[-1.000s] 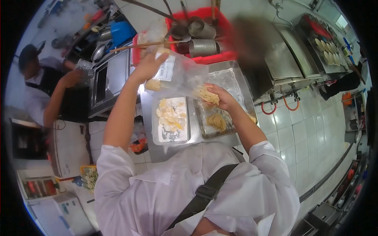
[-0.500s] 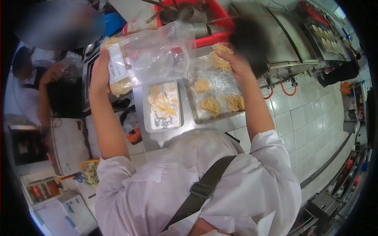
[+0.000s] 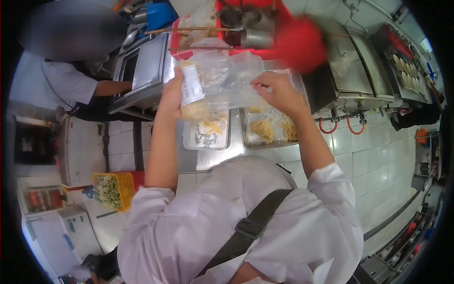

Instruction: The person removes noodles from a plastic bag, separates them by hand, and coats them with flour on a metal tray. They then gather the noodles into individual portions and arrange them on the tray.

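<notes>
My left hand (image 3: pixel 173 97) grips a clear plastic bag (image 3: pixel 220 78) at its labelled end, where pale yellowish contents (image 3: pixel 195 111) fill the bottom. The bag's loose end stretches right to my right hand (image 3: pixel 283 93), whose thumb and fingers pinch at its edge. Below that hand lies a metal tray (image 3: pixel 271 145) lined with floury plastic. Coiled noodle bundles (image 3: pixel 263 129) sit in it, partly hidden by my right hand and the bag. Left of it, under the bag, a white plastic tub (image 3: pixel 187 142) holds floured yellow pieces (image 3: pixel 211 128).
Behind the bag, a red crate (image 3: pixel 279 9) holds metal strainers (image 3: pixel 257 38), with wooden sticks (image 3: pixel 189 30) nearby. A steel counter unit (image 3: pixel 153 61) stands left, where another person's arm (image 3: pixel 112 87) reaches in. A yellow crate of green vegetables (image 3: pixel 124 191) is on the floor.
The noodle bundle is gone from my right hand, which has moved left to the bag's edge. My left hand and the bag have shifted right in view. The other person has lowered their arm.
</notes>
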`<act>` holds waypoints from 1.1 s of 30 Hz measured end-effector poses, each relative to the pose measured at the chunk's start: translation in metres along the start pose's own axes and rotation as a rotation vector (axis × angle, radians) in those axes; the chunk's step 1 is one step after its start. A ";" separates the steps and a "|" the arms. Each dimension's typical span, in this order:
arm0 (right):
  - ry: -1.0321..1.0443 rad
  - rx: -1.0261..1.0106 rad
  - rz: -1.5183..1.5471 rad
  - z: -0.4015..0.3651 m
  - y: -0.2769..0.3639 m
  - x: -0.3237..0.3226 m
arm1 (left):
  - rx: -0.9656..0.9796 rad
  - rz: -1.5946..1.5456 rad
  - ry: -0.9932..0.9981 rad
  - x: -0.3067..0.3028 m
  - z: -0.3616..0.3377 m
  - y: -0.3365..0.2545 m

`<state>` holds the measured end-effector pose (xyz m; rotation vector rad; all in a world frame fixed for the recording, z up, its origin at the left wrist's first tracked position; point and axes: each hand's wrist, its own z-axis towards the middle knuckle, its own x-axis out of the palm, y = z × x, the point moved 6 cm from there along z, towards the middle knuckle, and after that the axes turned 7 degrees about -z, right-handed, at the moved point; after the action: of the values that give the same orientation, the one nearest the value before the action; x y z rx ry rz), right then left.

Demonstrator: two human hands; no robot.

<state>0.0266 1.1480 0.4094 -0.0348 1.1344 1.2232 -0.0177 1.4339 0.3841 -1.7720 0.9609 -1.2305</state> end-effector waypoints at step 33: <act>-0.150 0.190 1.083 -0.055 0.078 0.121 | -0.297 -0.555 0.007 0.001 -0.077 0.134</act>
<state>-0.0797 1.2356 0.3396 0.9038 1.1440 1.9957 -0.1123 1.3632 0.2840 -2.3755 0.6986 -1.4819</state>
